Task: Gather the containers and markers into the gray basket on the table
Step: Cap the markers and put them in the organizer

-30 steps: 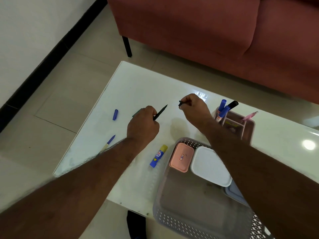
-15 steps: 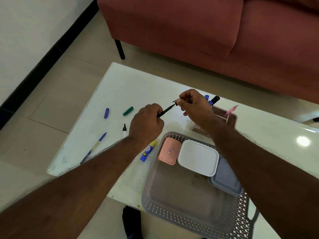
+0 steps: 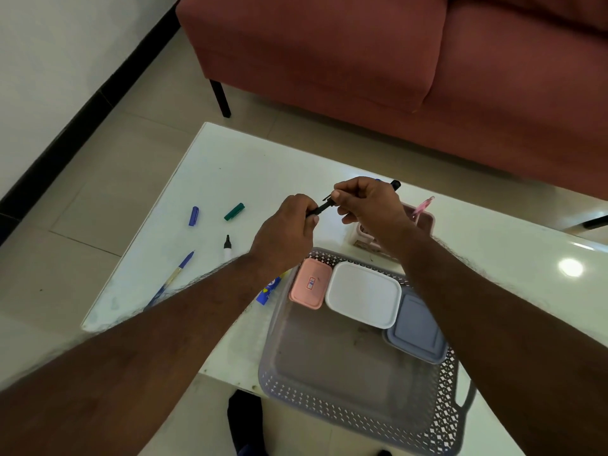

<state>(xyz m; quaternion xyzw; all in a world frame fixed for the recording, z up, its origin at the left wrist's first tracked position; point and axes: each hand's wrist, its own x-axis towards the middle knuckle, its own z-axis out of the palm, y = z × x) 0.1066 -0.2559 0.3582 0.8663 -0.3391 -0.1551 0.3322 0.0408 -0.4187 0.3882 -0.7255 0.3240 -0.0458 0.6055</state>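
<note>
At the left of the frame, loose items lie on the white worktop (image 3: 230, 159): a blue pen (image 3: 174, 274), a blue cap (image 3: 193, 216), a green cap (image 3: 234, 211) and an uncapped marker (image 3: 226, 247), all well apart from the gray basket (image 3: 329, 399). A blue glue stick (image 3: 268, 291) lies just beside the basket's left wall.

At frame centre, our left hand (image 3: 284, 235) grips the barrel of a black pen (image 3: 320, 208), fingers curled round it. Our right hand (image 3: 365, 205) pinches the pen's upper end. The long axis runs from lower left to upper right, bridging both hands. The pen sits above the worktop, just beyond the basket's far rim; the basket lies below it in the frame, nearer us.

The basket holds a pink container (image 3: 311, 284), a white container (image 3: 363, 294) and a gray-blue container (image 3: 416, 330). Behind the right hand stands a pink organizer (image 3: 424, 222) with markers.

A red sofa (image 3: 362, 60) fills the upper frame, over tiled floor (image 3: 115, 166).
</note>
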